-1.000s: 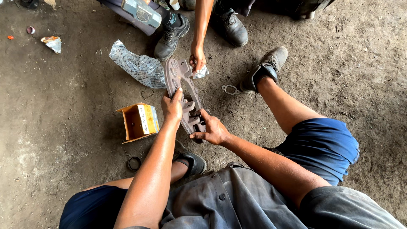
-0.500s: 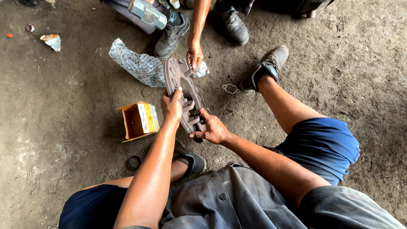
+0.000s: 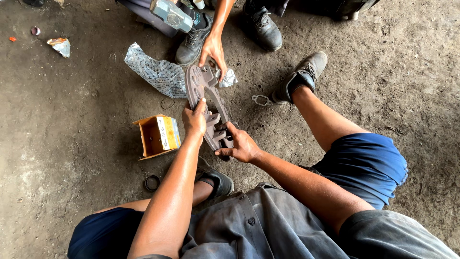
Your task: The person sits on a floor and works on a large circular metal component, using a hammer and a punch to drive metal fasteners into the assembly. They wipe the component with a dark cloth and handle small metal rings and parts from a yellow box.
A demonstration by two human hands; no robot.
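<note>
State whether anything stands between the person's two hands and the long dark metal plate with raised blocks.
Nothing visible does. The left hand and right hand both already rest on the long dark metal plate; another person's hand holds its far end.

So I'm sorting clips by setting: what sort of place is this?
Probably a repair workshop floor: bare, stained concrete floor, a long metal casting held by both hands and a co-worker's hand, and an open parts box.

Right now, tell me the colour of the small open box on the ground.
The box is yellow-orange, brown inside; head view.
</note>
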